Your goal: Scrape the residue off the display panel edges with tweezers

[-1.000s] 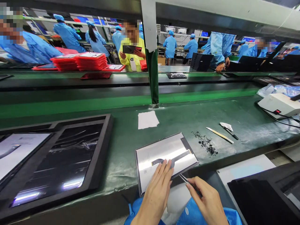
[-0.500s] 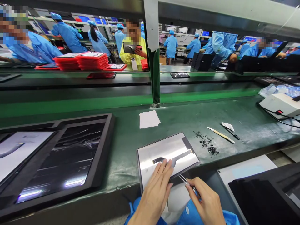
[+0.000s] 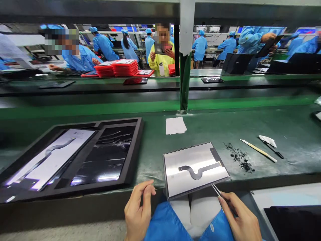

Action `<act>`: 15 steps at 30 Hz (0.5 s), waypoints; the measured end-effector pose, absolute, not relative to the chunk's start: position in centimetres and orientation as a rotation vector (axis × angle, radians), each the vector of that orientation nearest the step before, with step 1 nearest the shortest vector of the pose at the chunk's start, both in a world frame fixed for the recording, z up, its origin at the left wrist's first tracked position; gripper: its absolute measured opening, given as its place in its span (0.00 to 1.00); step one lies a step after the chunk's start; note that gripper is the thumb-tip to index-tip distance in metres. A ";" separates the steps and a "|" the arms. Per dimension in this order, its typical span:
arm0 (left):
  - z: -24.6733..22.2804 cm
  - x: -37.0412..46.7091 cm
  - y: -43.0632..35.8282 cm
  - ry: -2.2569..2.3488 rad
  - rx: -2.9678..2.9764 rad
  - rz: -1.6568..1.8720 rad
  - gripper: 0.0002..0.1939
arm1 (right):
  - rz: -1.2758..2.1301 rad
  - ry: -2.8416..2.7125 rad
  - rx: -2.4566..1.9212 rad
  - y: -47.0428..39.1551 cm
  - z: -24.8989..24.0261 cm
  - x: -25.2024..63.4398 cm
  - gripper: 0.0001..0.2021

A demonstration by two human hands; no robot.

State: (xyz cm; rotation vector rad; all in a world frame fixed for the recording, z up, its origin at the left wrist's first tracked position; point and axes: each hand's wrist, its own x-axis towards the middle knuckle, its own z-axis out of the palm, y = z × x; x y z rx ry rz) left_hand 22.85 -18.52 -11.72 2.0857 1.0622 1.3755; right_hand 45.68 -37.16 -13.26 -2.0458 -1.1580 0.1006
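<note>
A display panel [image 3: 180, 185] with a silvery back lies at the green bench's front edge, jutting out over my lap. A dark curved flex cable [image 3: 197, 174] runs across it. My left hand [image 3: 139, 209] hovers off the panel's left side, loosely bent, with nothing in it and its fingers apart. Between the fingers of my right hand [image 3: 240, 214] are metal tweezers [image 3: 216, 189]. Their tips reach the panel's lower right edge; whether they touch it I cannot tell.
Left on the bench is a black foam tray [image 3: 139, 140] with panels in it. White paper [image 3: 176, 126] lies beyond my panel. To the right are black scraps [image 3: 242, 159], a pale yellow stick tool [image 3: 259, 150] and a black pen-like tool [image 3: 274, 150]. Co-workers sit across the line.
My left hand has lifted off the panel and moved left, uncovering the flex cable. My right hand still holds the tweezers by the lower edge. The camera view has turned left.
</note>
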 end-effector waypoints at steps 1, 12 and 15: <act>-11.7 22.9 -18.7 1.078 2.071 1.374 0.08 | 0.097 -1.138 -2.057 -37.3 -13.4 45.9 0.15; -12.0 22.4 -19.3 1.124 1.797 1.344 0.23 | 0.385 -0.645 -2.160 -39.2 -14.6 48.0 0.27; -12.3 22.3 -19.4 1.151 1.771 1.314 0.27 | 0.459 -0.478 -2.088 -39.6 -15.0 48.5 0.30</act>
